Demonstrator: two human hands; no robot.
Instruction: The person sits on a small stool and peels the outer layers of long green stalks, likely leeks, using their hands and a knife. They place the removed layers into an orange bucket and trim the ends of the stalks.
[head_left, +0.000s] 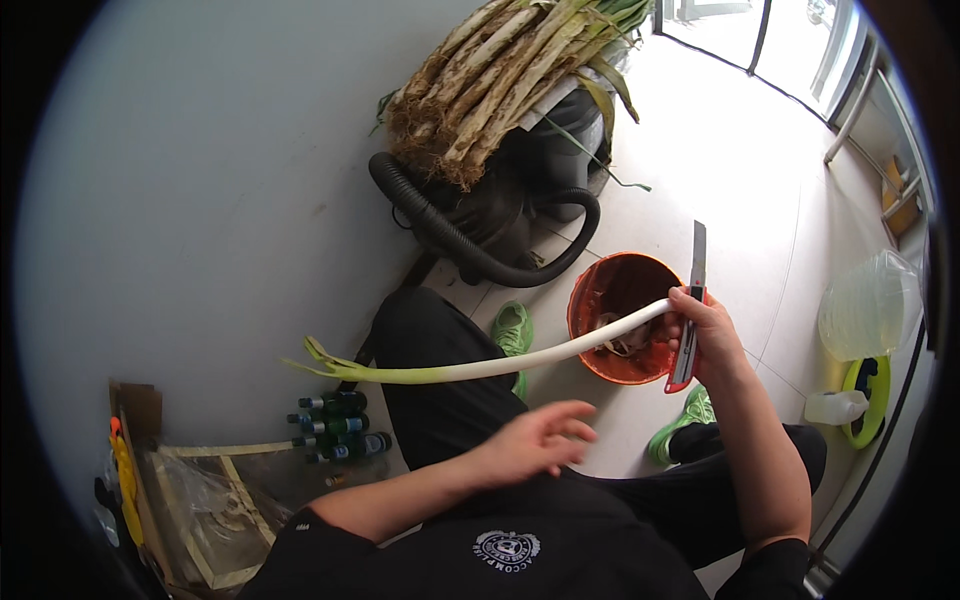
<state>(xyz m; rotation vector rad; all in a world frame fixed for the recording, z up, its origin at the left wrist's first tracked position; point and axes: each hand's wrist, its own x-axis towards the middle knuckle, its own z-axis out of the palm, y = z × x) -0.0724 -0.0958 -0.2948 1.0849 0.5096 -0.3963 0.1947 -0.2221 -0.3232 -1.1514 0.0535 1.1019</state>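
Observation:
A long leek (517, 364), white with a short green top, lies across the view, its white end in my right hand (701, 330). The same hand holds a red and grey snap-off utility knife (686, 341), its blade out and pointing away from me. My left hand (536, 442) is below the leek with its fingers apart, slightly blurred and touching nothing. Under the leek's white end stands an orange-red bucket (577, 300) with pale peelings inside. At the top, a pile of untrimmed leeks (487, 82) with earthy roots rests on a black appliance.
A black ribbed hose (442, 225) loops beside the bucket. Several green bottles (349, 427) and a cardboard box (142, 465) are at lower left. At right are a large clear plastic bottle (866, 307), a white jug (832, 407) and a glass door frame (750, 73) farther up.

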